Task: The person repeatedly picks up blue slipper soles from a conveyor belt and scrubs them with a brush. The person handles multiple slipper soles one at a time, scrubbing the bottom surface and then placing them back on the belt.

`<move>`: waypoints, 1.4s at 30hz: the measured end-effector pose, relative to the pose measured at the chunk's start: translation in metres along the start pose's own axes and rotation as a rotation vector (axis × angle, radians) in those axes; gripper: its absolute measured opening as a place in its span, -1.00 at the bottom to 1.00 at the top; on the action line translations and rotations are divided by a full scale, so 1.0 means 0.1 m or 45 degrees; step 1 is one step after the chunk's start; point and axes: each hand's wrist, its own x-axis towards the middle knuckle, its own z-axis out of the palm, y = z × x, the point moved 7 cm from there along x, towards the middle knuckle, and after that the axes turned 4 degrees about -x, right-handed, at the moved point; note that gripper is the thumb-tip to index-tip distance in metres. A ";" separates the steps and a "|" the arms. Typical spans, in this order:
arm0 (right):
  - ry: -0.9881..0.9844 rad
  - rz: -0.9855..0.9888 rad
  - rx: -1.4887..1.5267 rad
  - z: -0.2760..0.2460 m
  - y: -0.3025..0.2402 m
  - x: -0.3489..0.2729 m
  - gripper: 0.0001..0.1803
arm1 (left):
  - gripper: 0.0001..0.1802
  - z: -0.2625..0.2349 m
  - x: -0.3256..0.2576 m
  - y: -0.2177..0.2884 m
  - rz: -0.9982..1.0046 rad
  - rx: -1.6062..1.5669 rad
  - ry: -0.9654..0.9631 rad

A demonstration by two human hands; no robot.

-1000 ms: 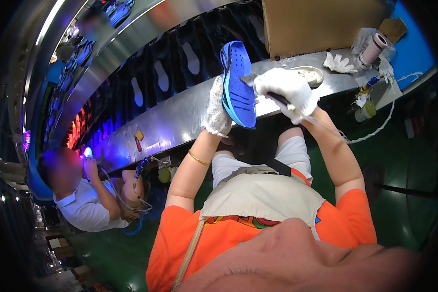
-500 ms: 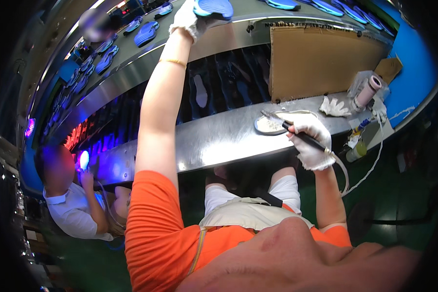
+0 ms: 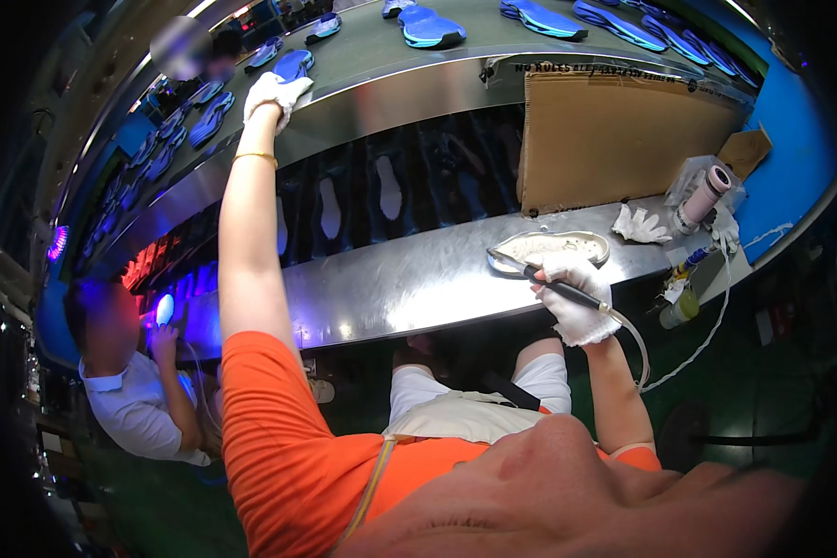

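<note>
My left hand [image 3: 274, 93], in a white glove, is stretched far up to the near edge of the upper conveyor belt [image 3: 418, 70]. It lies just below a blue shoe sole [image 3: 293, 63]; whether it grips the sole is hidden by the glove. My right hand [image 3: 575, 299], also gloved, holds a black-handled brush [image 3: 544, 277] with a thin hose trailing from it. The brush tip rests at the left rim of an oval metal dish [image 3: 553, 248] of whitish paste on the steel bench [image 3: 391, 288].
More blue soles [image 3: 428, 28] ride the upper belt. A cardboard sheet [image 3: 623, 139] stands behind the dish, with a spare white glove [image 3: 640, 223], a pink roll [image 3: 705, 193] and a small bottle [image 3: 679, 307] to its right. A person in a white shirt [image 3: 135, 400] sits lower left.
A second ago both hands worked on a blue sole. My left hand then lifted it to the upper belt and has moved left along the edge; my right hand lowered the brush to the dish.
</note>
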 end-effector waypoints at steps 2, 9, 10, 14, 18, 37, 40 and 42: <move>-0.008 0.048 0.063 0.04 0.01 0.00 -0.78 | -0.31 -0.09 -0.17 0.02 0.139 -0.154 0.011; -0.011 0.089 0.046 0.01 0.06 0.00 -0.79 | -0.36 -0.32 -0.54 0.08 0.428 -0.561 -0.155; 0.007 0.094 0.061 0.02 0.05 0.00 -0.81 | -0.37 -0.30 -0.48 0.06 0.318 -0.744 -0.097; -0.022 0.023 0.031 0.20 -0.03 -0.01 -0.81 | -0.29 -0.10 -0.21 0.08 0.351 -0.124 -0.380; -0.025 0.068 -0.007 0.23 0.08 -0.14 -0.81 | -0.20 0.11 -0.13 -0.11 0.367 -0.654 0.098; -0.070 0.265 0.200 0.43 0.26 -0.09 -0.72 | -0.03 1.47 -4.27 0.83 -0.667 -3.187 -1.728; -0.057 0.084 -0.022 0.48 0.13 -0.07 -0.82 | -0.09 1.38 -4.35 0.92 -0.820 -3.405 -1.881; -0.038 0.009 -0.079 0.50 0.08 -0.06 -0.84 | -0.11 1.42 -4.37 0.93 -0.758 -3.389 -1.818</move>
